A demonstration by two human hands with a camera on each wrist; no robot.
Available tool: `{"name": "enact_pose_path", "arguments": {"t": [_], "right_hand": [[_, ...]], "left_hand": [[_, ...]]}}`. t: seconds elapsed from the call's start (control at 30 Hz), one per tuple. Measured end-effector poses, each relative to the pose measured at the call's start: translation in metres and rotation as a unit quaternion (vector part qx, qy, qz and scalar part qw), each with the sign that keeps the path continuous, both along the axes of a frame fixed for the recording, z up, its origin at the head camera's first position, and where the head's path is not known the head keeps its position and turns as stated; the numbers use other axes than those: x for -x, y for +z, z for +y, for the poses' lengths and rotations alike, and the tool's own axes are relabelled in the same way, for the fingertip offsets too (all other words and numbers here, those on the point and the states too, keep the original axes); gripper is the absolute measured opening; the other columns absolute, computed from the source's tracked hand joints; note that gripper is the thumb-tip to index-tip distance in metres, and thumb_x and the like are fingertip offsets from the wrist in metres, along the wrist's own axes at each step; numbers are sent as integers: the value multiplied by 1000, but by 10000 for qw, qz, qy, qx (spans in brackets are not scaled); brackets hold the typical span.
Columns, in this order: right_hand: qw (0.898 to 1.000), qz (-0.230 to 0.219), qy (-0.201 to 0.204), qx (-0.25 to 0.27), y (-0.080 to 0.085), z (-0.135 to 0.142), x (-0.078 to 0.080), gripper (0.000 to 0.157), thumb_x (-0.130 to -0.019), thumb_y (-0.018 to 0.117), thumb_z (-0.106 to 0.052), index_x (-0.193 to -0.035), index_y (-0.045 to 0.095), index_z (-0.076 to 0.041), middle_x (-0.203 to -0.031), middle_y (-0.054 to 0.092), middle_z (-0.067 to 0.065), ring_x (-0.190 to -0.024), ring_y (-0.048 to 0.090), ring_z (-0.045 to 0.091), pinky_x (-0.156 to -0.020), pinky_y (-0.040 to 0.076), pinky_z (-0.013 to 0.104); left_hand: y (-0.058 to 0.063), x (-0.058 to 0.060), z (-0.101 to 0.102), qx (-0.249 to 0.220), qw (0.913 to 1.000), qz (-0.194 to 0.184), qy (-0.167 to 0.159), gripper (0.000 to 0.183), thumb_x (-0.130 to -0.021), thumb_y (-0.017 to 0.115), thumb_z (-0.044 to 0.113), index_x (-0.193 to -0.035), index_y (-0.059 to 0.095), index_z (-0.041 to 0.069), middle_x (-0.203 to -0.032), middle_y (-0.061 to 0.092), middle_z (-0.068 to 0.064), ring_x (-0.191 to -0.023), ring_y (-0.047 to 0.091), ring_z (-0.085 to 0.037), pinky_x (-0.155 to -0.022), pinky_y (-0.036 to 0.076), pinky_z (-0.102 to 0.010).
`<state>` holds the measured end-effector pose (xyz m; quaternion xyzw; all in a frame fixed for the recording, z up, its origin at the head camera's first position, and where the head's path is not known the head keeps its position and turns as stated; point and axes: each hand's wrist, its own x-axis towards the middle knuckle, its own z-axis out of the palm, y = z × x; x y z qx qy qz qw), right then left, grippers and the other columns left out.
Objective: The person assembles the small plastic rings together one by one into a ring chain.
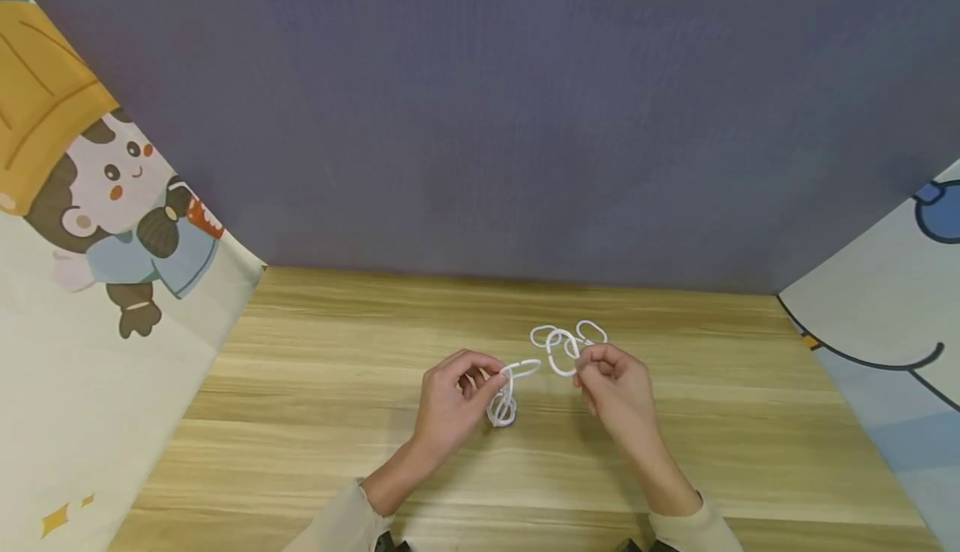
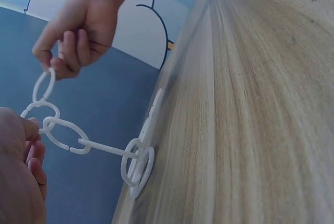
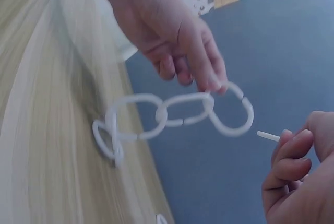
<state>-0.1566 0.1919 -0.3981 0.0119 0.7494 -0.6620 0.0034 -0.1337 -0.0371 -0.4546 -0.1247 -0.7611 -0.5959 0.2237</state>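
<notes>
White plastic chain links with small splits are in both hands. My left hand (image 1: 459, 393) pinches the end link (image 3: 232, 110) of a short chain between thumb and index finger. More joined links (image 1: 501, 408) of that chain hang below it, the lowest at the wooden tabletop. My right hand (image 1: 618, 385) pinches one white link (image 1: 562, 352) by its edge. In the right wrist view, this link (image 3: 268, 136) appears edge-on, a small distance from the left hand's end link. The right fingertips hide part of it.
Beyond the right hand, a few loose white links, including one on the left (image 1: 545, 336) and one on the right (image 1: 592, 333), lie on the wooden table (image 1: 315, 419). A dark blue-grey panel (image 1: 480, 135) rises behind the table. Cartoon-printed panels stand at both sides.
</notes>
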Motion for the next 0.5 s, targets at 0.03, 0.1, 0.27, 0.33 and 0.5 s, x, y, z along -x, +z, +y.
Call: {"name": "enact_pose_path", "arguments": {"t": [0.03,0.1,0.27,0.33,0.5], "right_hand": [[10000,7,43,17,3,-2,-2,11,-93,56,12,-92,63,4,-70,64,3,-47,45,9,-44,36,19],[9999,3,128,50,7,-5,-6,11,-94,57,12,-91,63,2,-70,64,3,-48,44,8,-44,36,19],[9996,25,279,37,12,-11,-12,11,-95,59,11,-90,63,3,-69,64,2,-48,44,8,-44,35,19],[9995,26,314,20,12,-14,-12,12,-95,59,12,-90,63,2,-69,64,2,-48,44,7,-45,35,18],[9991,-58,419,29,9,-18,-14,20,-93,61,12,-87,64,-6,-70,64,5,-48,44,7,-44,34,18]], "left_hand": [[0,0,0,-9,10000,-10,-2,13,-91,90,3,-97,82,11,-90,78,0,-73,64,-5,-56,49,-18],[1,-1,0,-17,10000,-21,-15,13,-91,90,3,-97,82,11,-90,78,0,-73,64,-6,-56,49,-19],[3,-2,1,62,10000,-14,-9,13,-91,90,3,-97,82,11,-89,78,0,-73,64,-6,-56,51,-20],[3,-2,1,161,9999,-2,6,14,-91,91,3,-97,82,12,-88,77,1,-72,64,-5,-56,51,-21],[4,-2,1,333,9994,-46,-32,14,-90,92,5,-96,82,12,-88,77,4,-72,63,-3,-55,51,-20]]}}
